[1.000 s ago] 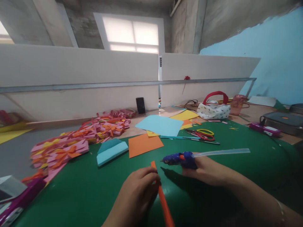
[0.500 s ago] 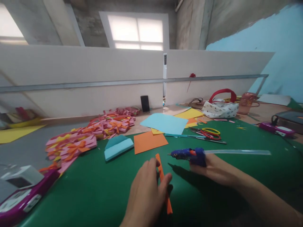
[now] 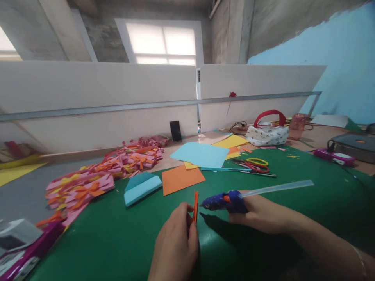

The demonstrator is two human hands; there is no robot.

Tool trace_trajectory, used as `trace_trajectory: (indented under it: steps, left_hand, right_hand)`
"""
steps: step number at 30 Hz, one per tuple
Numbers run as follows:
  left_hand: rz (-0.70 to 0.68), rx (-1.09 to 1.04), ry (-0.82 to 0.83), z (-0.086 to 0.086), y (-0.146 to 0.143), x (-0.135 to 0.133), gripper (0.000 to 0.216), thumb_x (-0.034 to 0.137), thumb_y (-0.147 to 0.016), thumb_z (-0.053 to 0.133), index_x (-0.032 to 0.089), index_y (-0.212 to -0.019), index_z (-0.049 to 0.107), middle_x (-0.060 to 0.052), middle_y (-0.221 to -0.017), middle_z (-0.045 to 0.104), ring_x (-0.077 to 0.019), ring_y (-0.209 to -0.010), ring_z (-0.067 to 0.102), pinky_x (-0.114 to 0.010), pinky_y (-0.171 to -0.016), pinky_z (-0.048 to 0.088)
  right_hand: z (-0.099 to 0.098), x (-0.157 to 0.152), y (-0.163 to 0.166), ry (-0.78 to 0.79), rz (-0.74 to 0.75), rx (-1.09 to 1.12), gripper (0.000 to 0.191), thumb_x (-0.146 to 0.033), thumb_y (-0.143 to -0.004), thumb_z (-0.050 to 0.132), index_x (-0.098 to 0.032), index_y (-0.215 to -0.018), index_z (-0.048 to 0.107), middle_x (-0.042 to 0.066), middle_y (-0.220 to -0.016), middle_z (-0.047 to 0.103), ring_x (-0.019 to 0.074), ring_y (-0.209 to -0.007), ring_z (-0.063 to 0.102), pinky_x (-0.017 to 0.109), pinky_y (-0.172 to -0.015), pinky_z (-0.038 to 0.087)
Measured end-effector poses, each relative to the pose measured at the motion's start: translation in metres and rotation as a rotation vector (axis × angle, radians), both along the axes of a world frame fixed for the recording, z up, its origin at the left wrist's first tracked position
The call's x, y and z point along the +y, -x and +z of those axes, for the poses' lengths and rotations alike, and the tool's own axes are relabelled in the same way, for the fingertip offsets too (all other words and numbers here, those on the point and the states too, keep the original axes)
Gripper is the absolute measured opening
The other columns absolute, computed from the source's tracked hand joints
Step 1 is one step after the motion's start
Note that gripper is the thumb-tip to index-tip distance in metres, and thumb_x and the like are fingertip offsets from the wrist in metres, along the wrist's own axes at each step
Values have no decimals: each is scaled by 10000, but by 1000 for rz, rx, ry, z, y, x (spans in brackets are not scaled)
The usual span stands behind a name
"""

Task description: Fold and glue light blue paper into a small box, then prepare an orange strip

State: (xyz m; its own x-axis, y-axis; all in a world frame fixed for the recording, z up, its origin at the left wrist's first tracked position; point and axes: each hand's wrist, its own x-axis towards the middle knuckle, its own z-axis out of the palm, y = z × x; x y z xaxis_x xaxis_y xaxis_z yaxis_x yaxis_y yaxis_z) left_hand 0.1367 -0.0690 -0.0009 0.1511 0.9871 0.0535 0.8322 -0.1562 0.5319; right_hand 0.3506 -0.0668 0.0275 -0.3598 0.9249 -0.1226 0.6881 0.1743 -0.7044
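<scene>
My left hand (image 3: 178,238) pinches a narrow folded orange paper strip (image 3: 195,205), held edge-up above the green mat (image 3: 117,238). In my right hand (image 3: 258,212) is a blue hot glue gun (image 3: 225,201) with a long clear glue stick (image 3: 281,188) sticking out of its back. Its nozzle points left and is close beside the strip; whether they touch I cannot tell. Beyond my hands lie an orange paper sheet (image 3: 183,179) and a folded light-blue paper piece (image 3: 143,191).
Pink and orange paper bows (image 3: 96,183) are heaped at left. Scissors (image 3: 254,164), a light-blue sheet (image 3: 202,154), a phone (image 3: 175,130) and a white bag with a red handle (image 3: 266,134) lie farther back. Purple power strips (image 3: 334,156) sit at both sides.
The orange strip has been turned edge-up and drawn back in my left hand. The glue gun has moved left and down, its nozzle now near the strip.
</scene>
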Motion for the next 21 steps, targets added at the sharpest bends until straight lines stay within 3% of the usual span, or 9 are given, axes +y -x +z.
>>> trace_trajectory:
  steps: [11,18,21]
  left_hand:
    - [-20,33,-38,1,-1,-2,85,186,-826,409,227,-873,468,-17,-790,604,-183,-750,586,-269,-622,370]
    - [-6,-5,-32,4,2,-1,159,148,-817,429,226,-940,491,-17,-808,634,-176,-753,596,-251,-621,371]
    - [-3,-23,1,4,4,1,197,131,-824,416,245,-933,533,2,-791,633,-164,-735,588,-242,-613,357]
  right_hand:
    - [-3,4,4,-27,63,30,198,-301,-777,585,-203,-949,595,-5,-858,589,141,-723,494,221,-610,384]
    - [-2,9,6,-32,105,42,242,-290,-770,590,-203,-995,611,6,-940,621,170,-819,537,237,-697,406]
    - [0,12,6,-39,133,29,243,-280,-766,591,-200,-994,612,-1,-907,627,158,-782,530,225,-661,398]
